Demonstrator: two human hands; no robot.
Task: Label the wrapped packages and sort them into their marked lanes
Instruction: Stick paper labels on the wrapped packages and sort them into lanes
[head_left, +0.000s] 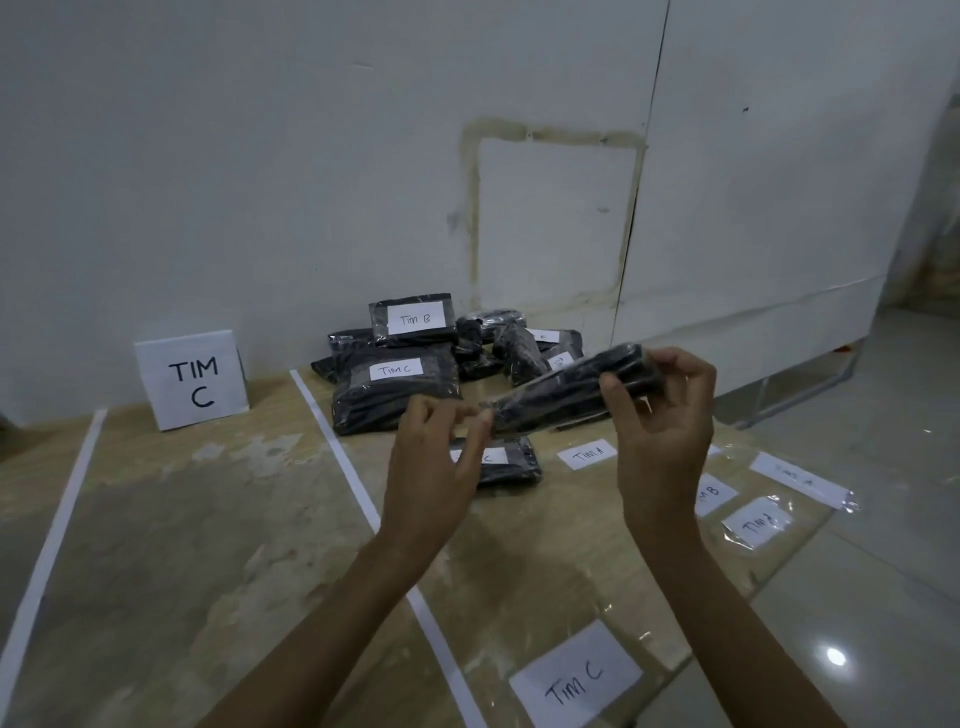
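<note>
Above table (208, 519), left hand (436, 467) and right hand (660, 415) (raised) pinch package (561, 389).

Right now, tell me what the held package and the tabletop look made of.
The held package: dark contents, possibly cloth, under clear glossy plastic film, which glints and wrinkles. The tabletop: pale wood-look board, matt, worn in whitish patches.

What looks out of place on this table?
The TIM C package lies heaped with the TIM B package, right of the white tape line, while the TIM C sign stands left of it.
</note>
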